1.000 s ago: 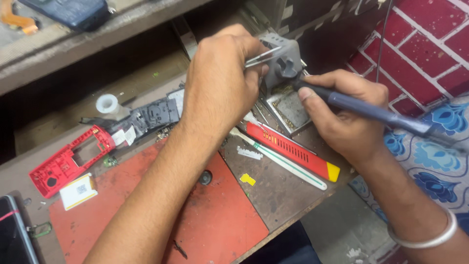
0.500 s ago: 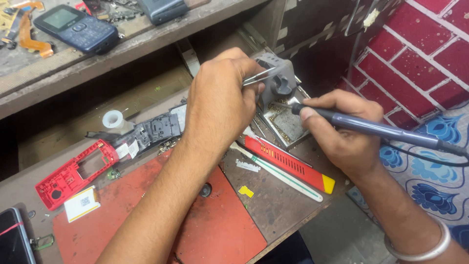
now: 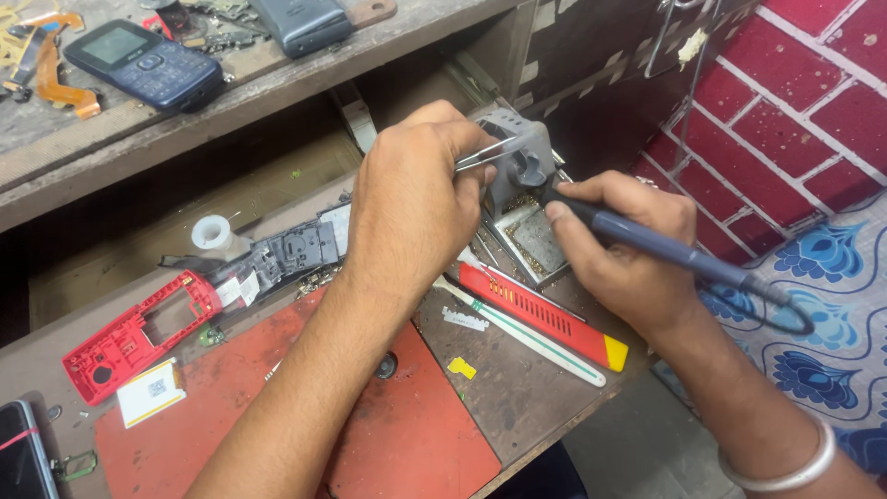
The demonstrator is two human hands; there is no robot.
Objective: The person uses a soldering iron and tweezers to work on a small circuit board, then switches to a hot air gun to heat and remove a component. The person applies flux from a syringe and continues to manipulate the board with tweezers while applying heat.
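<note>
**Two hands at the small grey stand**

The left hand was closed around thin metal tweezers. The tips pointed away from the pinch, toward the grey stand, which sat just past the knuckles. I could not tell if anything was between the tweezer tips; it was too small to see.

The right hand was wrapped around the dark blue soldering pen like a pencil, held low near its front. The tip went in by the grey stand, close to the tweezer tips. The pen's cord trailed back past the wrist.

To do this step well, I think both wrists should rest on the bench so the tips do not shake. The hot tip should touch only for a moment. The fingers should stay back on the soft part of the pen.

The stand looked like hard grey plastic with a round knob, and under it sat a small square metal tray with tiny crumbs in it. Just below the left wrist lay a long red tool with a yellow end, flat and ridged. Farther back from that hand lay a red phone frame, thin and full of holes, and a white roll of tape. A worn red mat lay under the left arm.
</note>
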